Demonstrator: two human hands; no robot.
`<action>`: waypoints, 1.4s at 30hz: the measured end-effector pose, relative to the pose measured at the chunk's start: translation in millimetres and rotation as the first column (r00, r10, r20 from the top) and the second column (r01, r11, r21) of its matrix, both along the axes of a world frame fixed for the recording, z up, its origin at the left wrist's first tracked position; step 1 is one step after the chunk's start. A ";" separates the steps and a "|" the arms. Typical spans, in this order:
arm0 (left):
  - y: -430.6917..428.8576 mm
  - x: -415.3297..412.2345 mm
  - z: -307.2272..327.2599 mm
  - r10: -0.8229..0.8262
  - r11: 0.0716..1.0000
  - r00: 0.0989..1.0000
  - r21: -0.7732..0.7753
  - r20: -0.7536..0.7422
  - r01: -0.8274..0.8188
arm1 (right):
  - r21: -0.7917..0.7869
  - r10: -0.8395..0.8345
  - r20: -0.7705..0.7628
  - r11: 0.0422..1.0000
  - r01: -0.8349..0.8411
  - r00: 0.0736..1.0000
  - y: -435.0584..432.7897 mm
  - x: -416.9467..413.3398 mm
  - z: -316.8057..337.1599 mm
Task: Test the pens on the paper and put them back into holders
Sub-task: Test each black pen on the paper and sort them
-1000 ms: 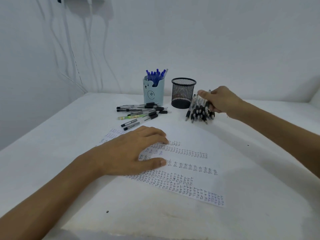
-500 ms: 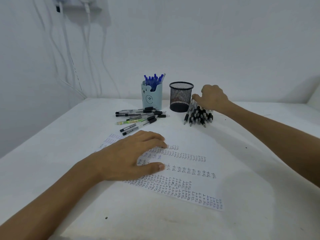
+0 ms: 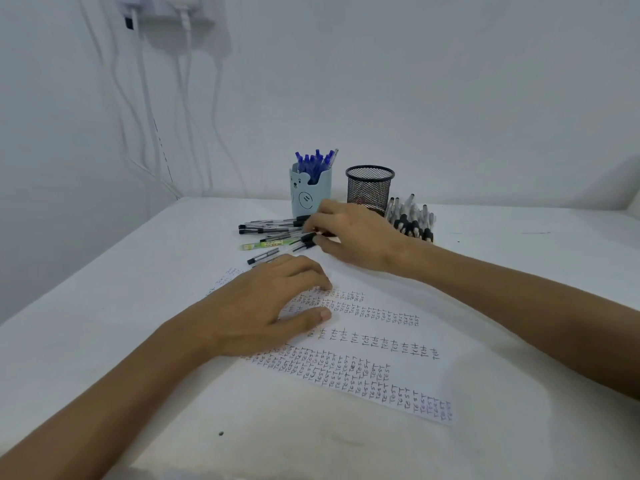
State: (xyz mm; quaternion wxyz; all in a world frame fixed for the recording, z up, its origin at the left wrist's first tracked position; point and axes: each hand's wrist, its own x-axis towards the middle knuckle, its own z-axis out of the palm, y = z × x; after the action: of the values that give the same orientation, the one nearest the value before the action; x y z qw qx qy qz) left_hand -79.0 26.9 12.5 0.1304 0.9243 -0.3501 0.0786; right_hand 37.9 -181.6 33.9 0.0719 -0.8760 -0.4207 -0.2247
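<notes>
Paper (image 3: pixel 381 341) lies pinned under the flat, relaxed left hand (image 3: pixel 263 306), likely steadying it for writing; just beyond, the right hand (image 3: pixel 353 237) pinches a pen (image 3: pixel 300 242) from the loose pile (image 3: pixel 270 229), probably to test.

Plain domestic room: white table (image 3: pixel 121 306), bare white wall (image 3: pixel 450 81), wall-socket chargers (image 3: pixel 183 15).

Open table (image 3: pixel 536 278) right of paper (image 3: pixel 381 327); blue holder (image 3: pixel 311 195), mesh holder (image 3: pixel 369 188), pen bundle (image 3: pixel 412 220) behind.
</notes>
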 end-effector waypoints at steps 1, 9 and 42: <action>1.1 0.7 0.3 0.020 1.000 1.000 0.003 0.014 -0.020 | -0.015 0.029 0.017 0.999 -0.029 0.999 5.4 1.2 -1.1; 6.9 7.7 -4.7 0.034 0.999 0.999 -0.010 0.027 -0.034 | -0.124 0.121 0.046 0.986 -0.114 0.992 22.5 16.8 -4.0; -10.3 -6.8 -3.4 -0.166 0.986 0.986 0.003 0.001 0.166 | 0.632 0.143 -0.548 0.716 0.296 0.824 -41.6 -41.6 2.9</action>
State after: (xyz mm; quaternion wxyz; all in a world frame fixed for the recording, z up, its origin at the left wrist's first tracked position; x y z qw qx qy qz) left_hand -85.9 16.6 9.1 0.1347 0.8920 -0.4261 0.0677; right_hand -3.7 -223.2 36.7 0.5047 -0.8270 -0.2261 -0.1009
